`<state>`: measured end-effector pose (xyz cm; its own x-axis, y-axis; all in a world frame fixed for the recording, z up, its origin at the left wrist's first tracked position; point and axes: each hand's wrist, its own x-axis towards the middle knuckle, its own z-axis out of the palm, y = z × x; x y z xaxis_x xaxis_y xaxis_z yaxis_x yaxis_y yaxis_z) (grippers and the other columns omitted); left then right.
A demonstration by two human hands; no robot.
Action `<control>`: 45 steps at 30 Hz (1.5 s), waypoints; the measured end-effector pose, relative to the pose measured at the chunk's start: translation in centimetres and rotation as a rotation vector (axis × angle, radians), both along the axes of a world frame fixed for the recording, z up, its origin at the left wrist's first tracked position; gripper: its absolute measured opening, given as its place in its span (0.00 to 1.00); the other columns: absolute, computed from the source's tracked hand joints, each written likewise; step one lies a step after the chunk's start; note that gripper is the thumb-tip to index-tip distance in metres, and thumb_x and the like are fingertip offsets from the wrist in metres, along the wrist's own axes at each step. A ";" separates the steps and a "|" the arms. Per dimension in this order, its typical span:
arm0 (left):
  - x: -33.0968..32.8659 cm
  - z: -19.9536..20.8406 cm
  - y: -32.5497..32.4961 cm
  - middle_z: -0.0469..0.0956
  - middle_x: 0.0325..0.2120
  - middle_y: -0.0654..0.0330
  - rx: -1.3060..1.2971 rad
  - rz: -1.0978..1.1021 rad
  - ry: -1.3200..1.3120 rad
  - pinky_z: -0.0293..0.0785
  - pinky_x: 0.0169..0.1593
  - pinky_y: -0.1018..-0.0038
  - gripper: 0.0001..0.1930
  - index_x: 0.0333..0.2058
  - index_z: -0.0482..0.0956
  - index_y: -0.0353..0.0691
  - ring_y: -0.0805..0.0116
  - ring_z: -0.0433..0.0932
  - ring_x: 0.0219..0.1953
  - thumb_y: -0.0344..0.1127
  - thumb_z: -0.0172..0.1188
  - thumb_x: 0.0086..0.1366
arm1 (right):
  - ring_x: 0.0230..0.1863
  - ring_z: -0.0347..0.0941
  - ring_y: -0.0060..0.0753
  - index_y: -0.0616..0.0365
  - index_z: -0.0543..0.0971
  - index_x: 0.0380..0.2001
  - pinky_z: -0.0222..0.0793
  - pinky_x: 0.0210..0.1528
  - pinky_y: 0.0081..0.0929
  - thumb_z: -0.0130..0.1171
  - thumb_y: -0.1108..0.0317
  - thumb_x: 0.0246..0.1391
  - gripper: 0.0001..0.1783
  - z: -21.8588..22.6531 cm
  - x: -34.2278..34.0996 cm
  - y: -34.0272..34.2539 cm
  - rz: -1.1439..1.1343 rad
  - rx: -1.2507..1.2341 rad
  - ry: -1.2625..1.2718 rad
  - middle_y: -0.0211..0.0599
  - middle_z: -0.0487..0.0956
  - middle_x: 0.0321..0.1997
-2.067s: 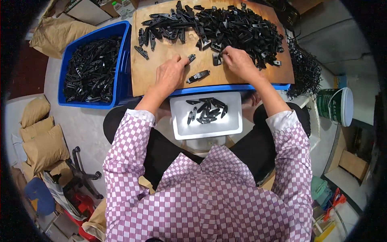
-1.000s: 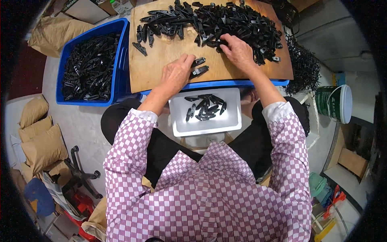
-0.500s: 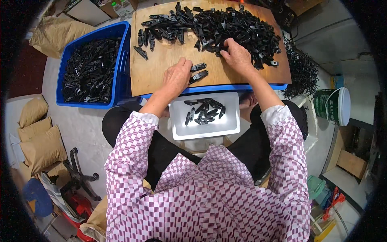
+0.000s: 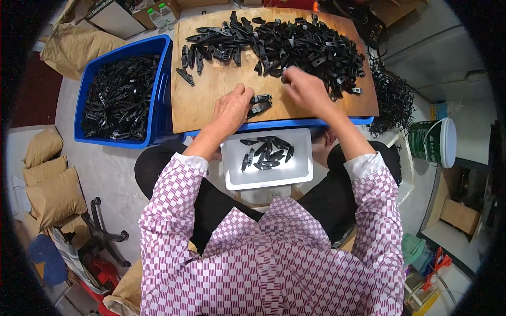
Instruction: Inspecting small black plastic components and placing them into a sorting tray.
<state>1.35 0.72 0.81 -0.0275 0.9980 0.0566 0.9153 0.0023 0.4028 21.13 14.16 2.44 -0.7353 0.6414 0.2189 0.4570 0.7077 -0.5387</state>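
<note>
My left hand (image 4: 232,108) rests near the board's front edge, fingers closed at the ends of two long, narrow black plastic parts. The upper part (image 4: 262,98) and lower part (image 4: 260,109) lie side by side, their left ends hidden by the fingertips. Smeared by motion, my right hand (image 4: 308,92) is at the near edge of a heap of black plastic parts (image 4: 321,50). Its fingers are curled together, with a small dark piece at their tips. Below the board, a white tray (image 4: 269,181) holds several loose black parts.
Longer black parts (image 4: 216,39) lie at the far left of the wooden board (image 4: 205,105). A blue bin (image 4: 159,87) full of black parts stands at its left. Black scrap (image 4: 392,100) and a green-and-white bucket (image 4: 432,142) are at the right; paper sacks (image 4: 58,195) lie at lower left.
My right hand has drawn back slightly from the heap toward me, its fingers curling. My left hand stays beside the two parts. The whole view has shifted a little.
</note>
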 end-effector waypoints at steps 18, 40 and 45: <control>0.0 -0.6 1.2 0.72 0.34 0.53 0.105 -0.002 -0.171 0.72 0.39 0.58 0.08 0.36 0.74 0.38 0.47 0.75 0.37 0.27 0.61 0.56 | 0.37 0.75 0.50 0.58 0.71 0.35 0.71 0.34 0.41 0.61 0.63 0.52 0.14 -0.4 0.2 -0.5 0.127 0.162 -0.133 0.43 0.75 0.33; -0.4 -1.4 1.8 0.73 0.30 0.52 0.153 -0.093 -0.155 0.73 0.36 0.58 0.05 0.29 0.74 0.37 0.47 0.76 0.35 0.26 0.61 0.53 | 0.30 0.75 0.56 0.59 0.71 0.28 0.69 0.31 0.47 0.62 0.61 0.51 0.14 -2.6 -3.2 -1.5 0.263 0.102 -0.154 0.48 0.77 0.24; 0.6 -1.5 -0.2 0.74 0.31 0.52 0.151 -0.049 -0.168 0.73 0.38 0.57 0.06 0.30 0.74 0.37 0.46 0.76 0.36 0.27 0.62 0.53 | 0.34 0.75 0.50 0.58 0.71 0.28 0.72 0.32 0.43 0.59 0.63 0.51 0.11 -0.9 -2.4 -0.8 0.361 0.098 -0.212 0.45 0.76 0.28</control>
